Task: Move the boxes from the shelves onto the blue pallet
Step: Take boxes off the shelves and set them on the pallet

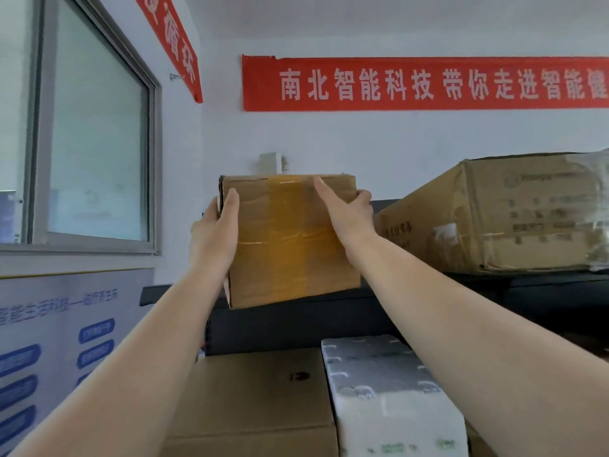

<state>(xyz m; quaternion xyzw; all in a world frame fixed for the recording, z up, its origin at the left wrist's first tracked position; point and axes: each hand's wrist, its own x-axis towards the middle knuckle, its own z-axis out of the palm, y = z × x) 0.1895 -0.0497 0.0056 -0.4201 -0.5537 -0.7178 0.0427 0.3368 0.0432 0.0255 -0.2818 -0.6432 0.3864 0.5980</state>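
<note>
A small brown cardboard box (pixel 286 242) sealed with a wide band of yellowish tape is held up at the front of the top dark shelf (pixel 494 285), tilted a little. My left hand (pixel 214 232) grips its left side and my right hand (pixel 346 209) grips its upper right corner. Its lower edge is at the shelf's front lip; whether it touches the shelf I cannot tell. The blue pallet is not in view.
A large cardboard box (pixel 514 216) partly wrapped in plastic lies on the same shelf to the right. Below stand another cardboard box (pixel 263 397) and a white foam box (pixel 389 400). A window (pixel 95 143) and a printed panel fill the left wall; red banners hang above.
</note>
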